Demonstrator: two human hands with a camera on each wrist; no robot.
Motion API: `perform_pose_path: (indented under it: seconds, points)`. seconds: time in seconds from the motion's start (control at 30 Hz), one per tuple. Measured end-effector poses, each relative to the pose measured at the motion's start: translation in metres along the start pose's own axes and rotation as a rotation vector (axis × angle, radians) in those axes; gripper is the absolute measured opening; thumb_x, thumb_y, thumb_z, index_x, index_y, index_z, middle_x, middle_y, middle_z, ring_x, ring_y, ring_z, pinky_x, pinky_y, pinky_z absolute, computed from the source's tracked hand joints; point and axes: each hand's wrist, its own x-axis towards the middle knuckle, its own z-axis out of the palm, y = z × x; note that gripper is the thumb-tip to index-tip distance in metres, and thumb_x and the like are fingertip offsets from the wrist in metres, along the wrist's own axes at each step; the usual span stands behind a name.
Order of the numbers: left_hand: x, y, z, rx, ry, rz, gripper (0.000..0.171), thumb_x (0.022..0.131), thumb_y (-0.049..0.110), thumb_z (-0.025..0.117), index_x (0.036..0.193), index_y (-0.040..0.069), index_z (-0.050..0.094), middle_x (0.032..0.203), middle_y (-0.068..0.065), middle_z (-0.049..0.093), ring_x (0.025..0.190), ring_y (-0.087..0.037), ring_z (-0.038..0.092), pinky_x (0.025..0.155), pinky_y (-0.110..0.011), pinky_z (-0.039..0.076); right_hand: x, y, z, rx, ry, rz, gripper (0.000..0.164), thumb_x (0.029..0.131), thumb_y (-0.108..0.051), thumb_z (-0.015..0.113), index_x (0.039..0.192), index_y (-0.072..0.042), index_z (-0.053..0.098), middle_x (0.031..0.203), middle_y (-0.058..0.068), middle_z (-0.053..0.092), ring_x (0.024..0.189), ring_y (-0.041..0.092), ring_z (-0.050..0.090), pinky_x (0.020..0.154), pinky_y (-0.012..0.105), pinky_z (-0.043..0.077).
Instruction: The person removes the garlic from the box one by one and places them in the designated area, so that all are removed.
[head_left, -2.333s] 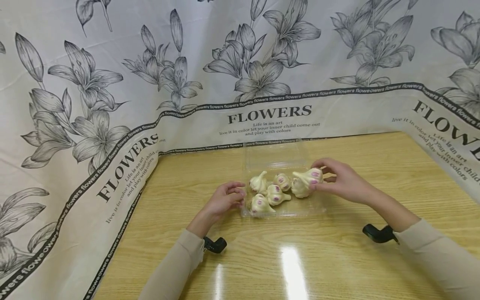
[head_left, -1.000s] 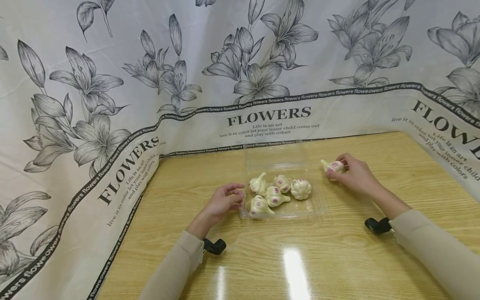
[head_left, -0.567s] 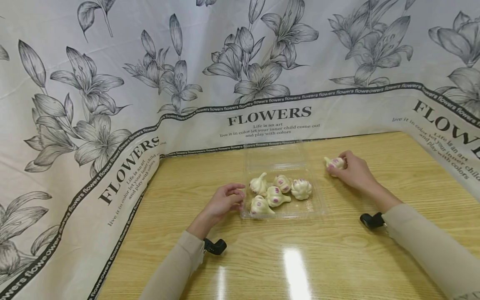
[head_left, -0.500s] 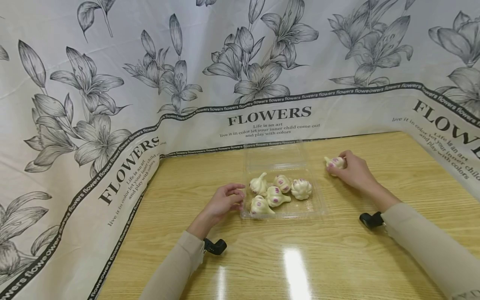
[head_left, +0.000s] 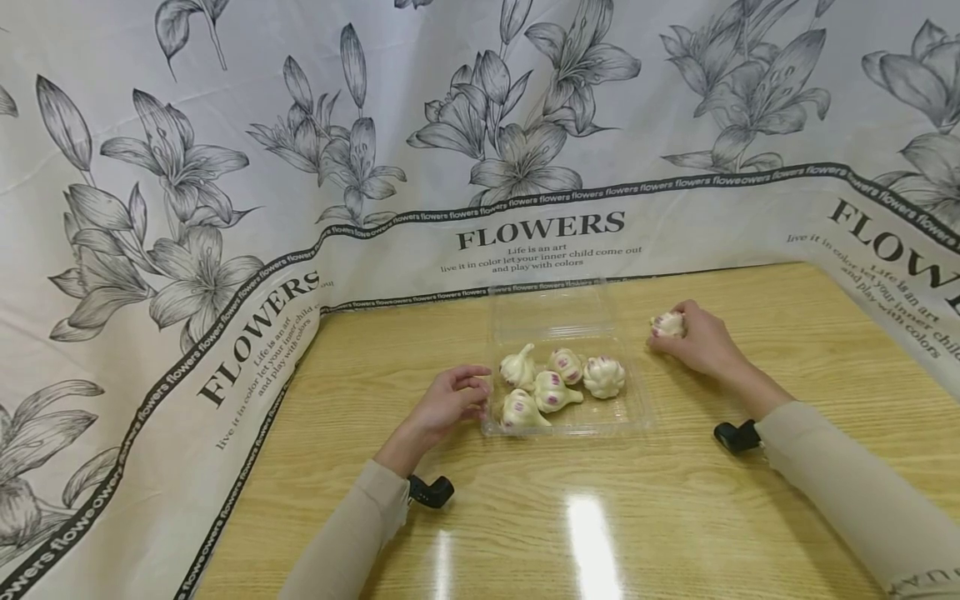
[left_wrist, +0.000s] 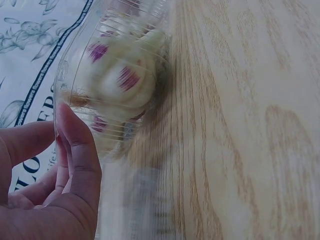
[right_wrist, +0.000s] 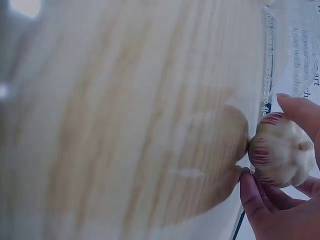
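In the head view a clear plastic clamshell container point(head_left: 637, 408) lies with its lid back, holding several pale garlic bulbs with purple marks, one of them a bulb point(head_left: 603, 377) at the right. At its left side, my left hand point(head_left: 448, 402) pinches the rim; the left wrist view shows thumb and finger point(left_wrist: 80, 150) on the thin plastic edge. Right of the container, my right hand point(head_left: 701, 340) grips a single garlic bulb point(head_left: 667, 324) at table level. In the right wrist view that bulb point(right_wrist: 280, 150) sits between thumb and fingers, against its reflection in the tabletop.
The glossy wooden table point(head_left: 510, 517) reflects light near its front. A white cloth point(head_left: 540, 242) printed with flowers and lettering hangs along the back and sides. The raised transparent lid point(head_left: 551, 308) stands behind the bulbs. Black wrist cameras point(head_left: 431, 492) sit under both sleeves.
My right hand has carried one garlic bulb from above the container rightward to the table, and the bulb has since turned slightly in its fingers. My left hand has stayed at the container.
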Motion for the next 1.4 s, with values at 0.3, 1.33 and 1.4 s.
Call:
perform_pose_path:
  seconds: [0.3, 1.33, 1.4]
  points:
    - [0.001, -0.001, -0.002, 0.004, 0.007, 0.0, 0.039, 0.102, 0.001, 0.058, 0.141, -0.002, 0.053, 0.098, -0.007, 0.061, 0.078, -0.016, 0.062, 0.068, -0.028, 0.057, -0.002, 0.002, -0.003, -0.016, -0.022, -0.029, 0.077, 0.095, -0.034, 0.075, 0.14, 0.015, 0.035, 0.125, 0.041, 0.05, 0.112, 0.05, 0.054, 0.089, 0.06, 0.05]
    - [-0.002, 0.003, 0.001, 0.009, 0.009, -0.005, 0.04, 0.103, 0.001, 0.058, 0.141, -0.003, 0.053, 0.098, -0.008, 0.061, 0.078, -0.016, 0.062, 0.068, -0.028, 0.058, -0.039, -0.009, -0.038, -0.087, -0.084, -0.087, 0.09, 0.094, -0.035, 0.076, 0.151, 0.016, 0.027, 0.138, 0.043, 0.043, 0.119, 0.059, 0.049, 0.091, 0.069, 0.05]
    - [-0.002, 0.003, 0.002, 0.008, 0.01, -0.008, 0.04, 0.102, 0.001, 0.058, 0.142, -0.003, 0.052, 0.098, -0.008, 0.061, 0.078, -0.016, 0.062, 0.069, -0.028, 0.058, -0.043, -0.012, -0.039, -0.089, -0.079, -0.104, 0.09, 0.094, -0.034, 0.076, 0.15, 0.017, 0.028, 0.138, 0.043, 0.043, 0.119, 0.058, 0.049, 0.09, 0.068, 0.051]
